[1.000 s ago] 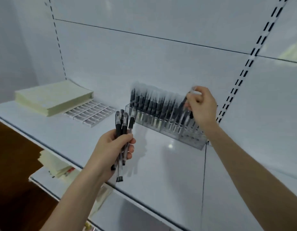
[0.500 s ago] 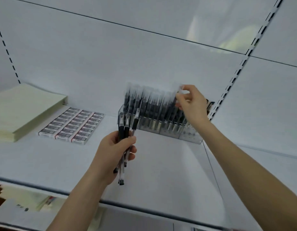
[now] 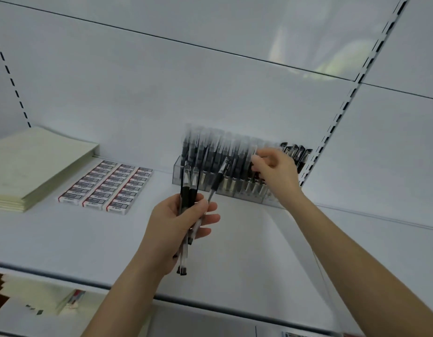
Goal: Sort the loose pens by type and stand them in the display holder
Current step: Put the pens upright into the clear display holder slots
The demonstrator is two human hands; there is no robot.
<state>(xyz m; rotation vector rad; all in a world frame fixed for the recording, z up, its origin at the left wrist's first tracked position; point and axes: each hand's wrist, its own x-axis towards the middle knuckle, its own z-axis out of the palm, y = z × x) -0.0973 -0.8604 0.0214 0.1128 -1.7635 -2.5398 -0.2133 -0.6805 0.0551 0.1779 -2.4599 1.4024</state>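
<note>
Now your left hand (image 3: 179, 224) grips a bunch of loose pens (image 3: 186, 190).
At two o'clock, your right hand (image 3: 275, 173) pinches a clear-capped pen (image 3: 255, 153) in the display holder (image 3: 177, 171).

- The left hand (image 3: 179, 222) is bare, uncovered from the fingers (image 3: 210, 218) to the wrist.
- The left forearm (image 3: 127, 288) is bare too, slim and smooth, with nothing worn on it down to the bottom edge of the view.
- The right hand (image 3: 275, 171) is bare, its outline slightly blurred.
- The right forearm (image 3: 356, 251) is bare and long, looking broader toward the lower right corner.
</note>
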